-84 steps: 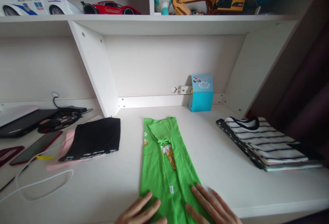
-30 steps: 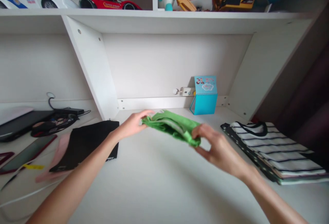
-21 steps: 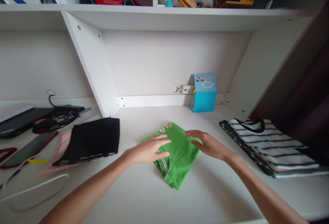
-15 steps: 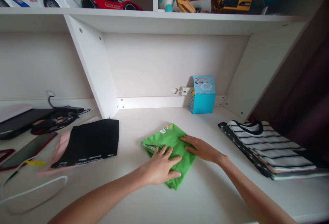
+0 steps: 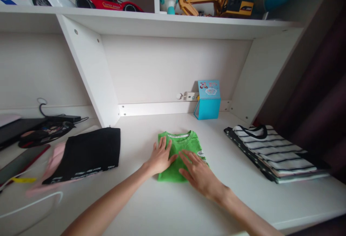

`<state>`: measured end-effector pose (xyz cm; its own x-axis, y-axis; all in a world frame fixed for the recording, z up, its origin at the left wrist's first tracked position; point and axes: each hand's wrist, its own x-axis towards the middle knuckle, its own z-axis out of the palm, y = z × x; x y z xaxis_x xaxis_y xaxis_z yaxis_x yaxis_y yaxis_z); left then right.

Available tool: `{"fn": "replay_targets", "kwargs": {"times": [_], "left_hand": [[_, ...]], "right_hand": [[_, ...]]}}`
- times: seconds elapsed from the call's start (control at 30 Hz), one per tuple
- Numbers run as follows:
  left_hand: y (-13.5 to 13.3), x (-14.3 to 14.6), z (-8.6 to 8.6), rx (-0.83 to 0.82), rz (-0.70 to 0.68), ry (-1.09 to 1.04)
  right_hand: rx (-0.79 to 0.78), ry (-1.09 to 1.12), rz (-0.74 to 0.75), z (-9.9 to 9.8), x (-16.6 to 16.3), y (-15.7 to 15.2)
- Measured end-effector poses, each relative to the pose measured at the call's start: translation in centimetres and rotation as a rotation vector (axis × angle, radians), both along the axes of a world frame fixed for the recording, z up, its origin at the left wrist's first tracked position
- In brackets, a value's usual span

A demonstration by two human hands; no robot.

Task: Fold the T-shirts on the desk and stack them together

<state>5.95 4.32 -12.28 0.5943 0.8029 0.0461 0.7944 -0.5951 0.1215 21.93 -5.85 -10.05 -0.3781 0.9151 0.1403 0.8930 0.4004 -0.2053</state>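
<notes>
A folded green T-shirt point(image 5: 178, 141) lies on the white desk, its neckline toward the back and a small white print near its right edge. My left hand point(image 5: 161, 156) rests on the left part of the shirt with fingers stretched out. On the lower right part lies my right hand point(image 5: 198, 173), its fingers spread and covering some of the cloth. Neither hand grips anything.
On the right is a stack of folded clothes, a striped shirt point(image 5: 270, 149) on top. Black folded clothing point(image 5: 89, 153) lies over pink cloth at left, near a phone point(image 5: 24, 160) and cables. A blue desk calendar point(image 5: 208, 102) stands behind. Toys line the shelf point(image 5: 175, 16) above.
The green shirt has turned from a diagonal position to lie squarely, with its neckline now at the back. My left hand moved up and left; my right hand moved lower. The view shifted slightly.
</notes>
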Motion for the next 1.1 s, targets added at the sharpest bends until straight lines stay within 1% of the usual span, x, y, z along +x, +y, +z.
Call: {"fn": "replay_targets", "kwargs": {"times": [0.07,0.13,0.23,0.33,0.43,0.5,0.57,0.63,0.73,0.83,0.93,1.0,1.03,1.1], "left_hand": [[0.0,-0.2,-0.5,-0.016,-0.022,-0.035],[0.1,-0.7,-0.7,-0.021,-0.021,-0.046],[0.4,-1.5,-0.7,-0.029,0.003,-0.036],[1.2,-1.9,-0.2,-0.057,-0.033,-0.001],[2.8,-1.6,0.2,-0.057,-0.013,-0.002],[4.1,-1.1,0.0,-0.024,0.033,-0.028],[5.3,-0.4,-0.4,-0.014,0.055,-0.042],[6.2,0.0,-1.0,-0.022,0.060,-0.049],[7.1,0.3,-1.6,-0.017,0.059,-0.062],[7.5,0.4,-1.5,-0.038,0.060,-0.068],[7.5,0.3,-1.0,-0.082,0.127,-0.087],[7.0,-0.1,-0.7,-0.064,0.192,-0.119],[6.6,-0.5,-0.5,-0.041,0.201,-0.134],[5.5,-1.3,-0.2,-0.007,0.164,-0.151]], "right_hand": [[-0.062,0.002,0.014,-0.8,1.8,1.8],[-0.127,-0.008,0.024,-2.1,3.4,2.9],[-0.139,-0.020,-0.107,-3.5,5.4,3.1],[-0.174,-0.028,-0.194,-3.7,6.8,2.9],[-0.196,-0.026,-0.281,-3.3,7.2,4.6],[-0.145,-0.021,-0.329,-3.3,7.0,6.9],[-0.104,-0.020,-0.343,-3.6,6.6,9.5],[-0.111,-0.012,-0.355,-4.2,6.4,11.7],[-0.130,0.007,-0.371,-5.0,6.4,13.6],[-0.129,0.025,-0.385,-5.2,6.6,14.0],[-0.122,0.043,-0.433,-4.5,7.2,13.5],[-0.113,0.049,-0.483,-3.8,7.8,12.5],[-0.113,0.049,-0.504,-3.4,8.0,11.8],[-0.128,0.047,-0.526,-2.8,8.3,10.2]]}}
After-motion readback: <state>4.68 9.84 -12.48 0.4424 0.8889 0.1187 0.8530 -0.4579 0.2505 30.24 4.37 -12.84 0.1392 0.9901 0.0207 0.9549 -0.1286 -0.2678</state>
